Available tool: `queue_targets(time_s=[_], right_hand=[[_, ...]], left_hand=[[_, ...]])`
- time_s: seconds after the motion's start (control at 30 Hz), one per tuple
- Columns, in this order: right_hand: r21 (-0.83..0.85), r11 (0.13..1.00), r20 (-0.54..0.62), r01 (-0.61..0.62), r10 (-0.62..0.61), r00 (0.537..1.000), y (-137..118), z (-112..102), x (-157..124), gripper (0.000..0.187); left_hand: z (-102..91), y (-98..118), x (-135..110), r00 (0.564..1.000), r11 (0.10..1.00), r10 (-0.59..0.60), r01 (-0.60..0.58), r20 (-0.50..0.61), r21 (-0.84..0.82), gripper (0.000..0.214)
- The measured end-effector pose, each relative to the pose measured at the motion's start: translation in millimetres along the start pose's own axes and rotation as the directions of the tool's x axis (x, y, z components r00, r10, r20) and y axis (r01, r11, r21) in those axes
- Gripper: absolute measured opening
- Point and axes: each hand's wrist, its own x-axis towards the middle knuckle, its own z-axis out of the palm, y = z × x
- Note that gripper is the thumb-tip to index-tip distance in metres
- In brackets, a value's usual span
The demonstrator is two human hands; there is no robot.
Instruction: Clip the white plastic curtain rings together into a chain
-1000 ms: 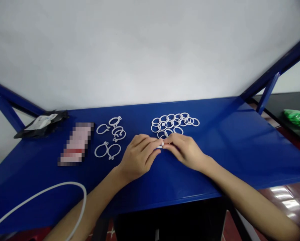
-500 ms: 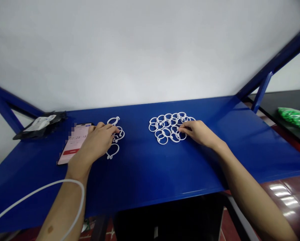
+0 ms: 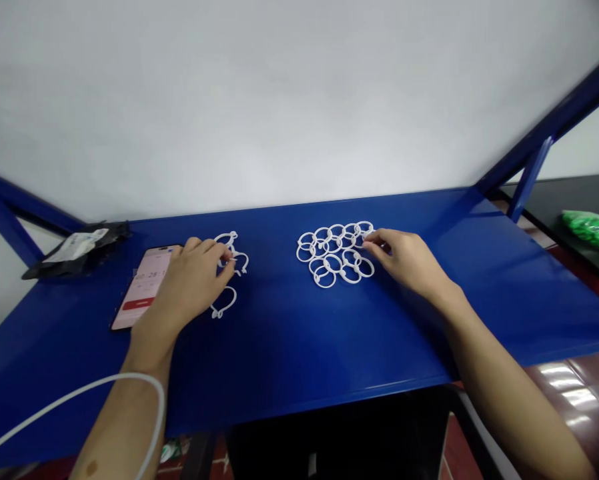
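My left hand (image 3: 197, 277) is at a small group of white plastic rings, its thumb and forefinger pinched on an open-ended ring (image 3: 241, 262). Another loose ring (image 3: 224, 238) lies behind those fingers, and one more loose ring (image 3: 224, 307) lies in front of them. To the right, several white rings overlap in two rows, a back row (image 3: 322, 229) and a shorter front row (image 3: 324, 286). My right hand (image 3: 402, 257) has its thumb and forefinger closed at the right end of the back row, on a ring that the fingers partly cover.
A phone (image 3: 142, 287) showing a timer lies left of my left hand. Behind it is a black plastic package (image 3: 79, 250) with a white label. A white cable (image 3: 79, 389) loops over my left forearm. Blue frame bars flank the blue table (image 3: 289, 347); a green-filled bag (image 3: 594, 230) sits far right.
My right hand has moved from the front row's right end back to the back row's right end. My left thumb has come forward into view, and the ring at its fingertips has shifted.
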Motion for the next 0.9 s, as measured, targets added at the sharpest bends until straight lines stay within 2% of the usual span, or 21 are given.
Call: queue_targets(time_s=[0.1,0.17,0.3,0.37,0.47,0.57,0.63,0.7,0.8,0.9], right_hand=[[0.05,0.995,-0.139,0.081,-0.073,0.988,-15,4,-5,0.022],[0.12,0.973,-0.185,0.196,-0.172,0.968,-29,10,-11,0.022],[0.293,0.854,-0.16,0.429,-0.399,0.903,-57,28,-26,0.021],[0.364,0.804,-0.119,0.47,-0.46,0.88,-66,36,-33,0.019],[0.474,0.78,-0.067,0.408,-0.431,0.9,-72,43,-38,0.014],[0.585,0.762,-0.036,0.278,-0.319,0.947,-73,44,-38,0.012],[0.624,0.749,-0.011,0.22,-0.274,0.962,-73,44,-38,0.011],[0.629,0.745,-0.011,0.223,-0.278,0.96,-72,45,-38,0.013],[0.603,0.743,-0.046,0.29,-0.33,0.943,-71,49,-39,0.015],[0.541,0.763,-0.065,0.355,-0.383,0.921,-70,52,-41,0.015]], left_hand=[[-9.7,23,1,0.998,0.96,-0.038,0.022,-0.053,-0.28,0.009],[-13.0,42,-1,0.999,0.884,-0.046,0.043,0.004,-0.466,0.013],[-9.0,78,-9,0.986,0.703,0.123,-0.004,0.116,-0.711,0.017],[-3.9,91,-14,0.974,0.627,0.19,-0.023,0.124,-0.779,0.02],[2.8,101,-19,0.978,0.575,0.18,-0.015,0.108,-0.818,0.021],[5.7,103,-21,0.996,0.56,0.063,0.012,0.057,-0.829,0.013],[6.1,104,-22,1.0,0.569,0.013,0.008,0.019,-0.823,0.009],[6.7,106,-23,1.0,0.598,0.011,-0.029,-0.028,-0.801,0.008],[10.1,111,-25,0.991,0.636,0.044,-0.127,-0.128,-0.761,0.007],[16.4,115,-27,0.96,0.649,0.092,-0.258,-0.263,-0.716,0.009]])
